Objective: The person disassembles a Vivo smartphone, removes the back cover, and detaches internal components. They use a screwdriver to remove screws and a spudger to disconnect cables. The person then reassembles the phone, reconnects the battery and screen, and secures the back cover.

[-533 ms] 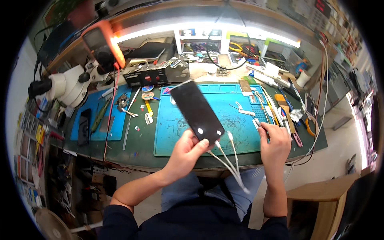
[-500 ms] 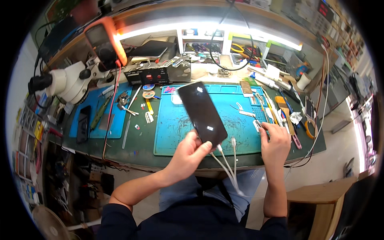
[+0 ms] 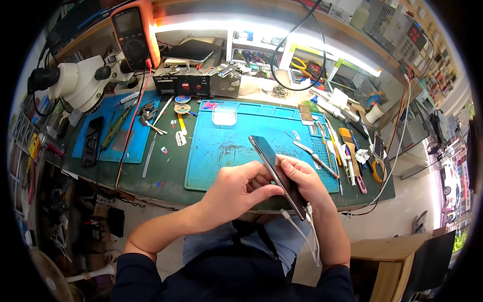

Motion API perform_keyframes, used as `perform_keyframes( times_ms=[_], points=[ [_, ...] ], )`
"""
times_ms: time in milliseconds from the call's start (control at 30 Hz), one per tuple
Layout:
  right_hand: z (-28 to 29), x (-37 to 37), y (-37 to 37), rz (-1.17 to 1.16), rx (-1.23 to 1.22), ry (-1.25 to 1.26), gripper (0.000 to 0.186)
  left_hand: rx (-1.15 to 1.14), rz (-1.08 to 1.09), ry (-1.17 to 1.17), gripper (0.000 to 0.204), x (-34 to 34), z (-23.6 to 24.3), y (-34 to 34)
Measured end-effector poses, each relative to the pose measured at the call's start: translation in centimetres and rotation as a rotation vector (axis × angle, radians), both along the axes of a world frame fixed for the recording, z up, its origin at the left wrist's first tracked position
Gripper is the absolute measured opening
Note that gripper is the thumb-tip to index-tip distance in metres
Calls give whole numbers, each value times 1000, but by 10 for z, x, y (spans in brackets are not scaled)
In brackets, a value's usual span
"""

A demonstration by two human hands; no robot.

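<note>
Above the front of the blue work mat [image 3: 221, 146], a dark smartphone [image 3: 271, 158] is tilted almost edge-on. My left hand [image 3: 241, 189] grips its left edge, thumb along the side and fingers curled behind. On the opposite side, my right hand [image 3: 304, 181] is closed on the phone with the thumb over its glass; its other fingers are mostly hidden. White charging cables [image 3: 309, 234] hang by the phone's lower end; whether one is plugged in cannot be made out. A pen-like screwdriver [image 3: 322, 163] lies on the mat beyond my right hand.
A clear plastic box [image 3: 224, 115] sits on the mat's far part. Brushes, tweezers and orange-handled scissors [image 3: 378, 171] crowd the right side. At left stand a microscope [image 3: 80, 83] and an orange multimeter [image 3: 136, 38], with another phone [image 3: 92, 141] on a smaller mat.
My right hand has come left from the tools at the mat's right side and taken hold of the phone. The phone has turned from face-up to nearly edge-on and dropped lower.
</note>
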State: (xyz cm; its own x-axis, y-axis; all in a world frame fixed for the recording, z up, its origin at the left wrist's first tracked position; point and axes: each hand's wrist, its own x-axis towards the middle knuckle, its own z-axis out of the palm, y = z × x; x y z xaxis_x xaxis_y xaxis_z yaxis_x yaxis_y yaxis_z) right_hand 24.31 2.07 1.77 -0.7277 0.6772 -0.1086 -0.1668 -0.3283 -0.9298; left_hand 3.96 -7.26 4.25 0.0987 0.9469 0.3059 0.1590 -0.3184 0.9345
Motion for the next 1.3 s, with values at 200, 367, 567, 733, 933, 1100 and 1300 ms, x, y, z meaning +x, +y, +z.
perform_keyframes(
  times_ms=[200,367,567,733,933,1100,1300],
  points=[
    [-6,-4,0,71,-61,-15,46,-135,-34,-55,15,-4,4,-1],
    [0,-1,-4,63,-48,-66,48,-179,96,-177,24,-15,-14,8],
    [12,13,11,184,-88,-217,47,-35,67,11,26,-44,-12,12],
    [5,16,23,239,-102,-283,45,-111,-205,215,19,-87,3,35],
    [8,10,12,-52,-117,-268,43,246,317,965,20,-128,-12,127],
    [-3,18,16,-91,-105,-217,43,-150,264,1352,32,-83,3,154],
    [2,14,14,-84,-89,-191,44,-383,220,1304,36,-82,20,164]
  ],
)
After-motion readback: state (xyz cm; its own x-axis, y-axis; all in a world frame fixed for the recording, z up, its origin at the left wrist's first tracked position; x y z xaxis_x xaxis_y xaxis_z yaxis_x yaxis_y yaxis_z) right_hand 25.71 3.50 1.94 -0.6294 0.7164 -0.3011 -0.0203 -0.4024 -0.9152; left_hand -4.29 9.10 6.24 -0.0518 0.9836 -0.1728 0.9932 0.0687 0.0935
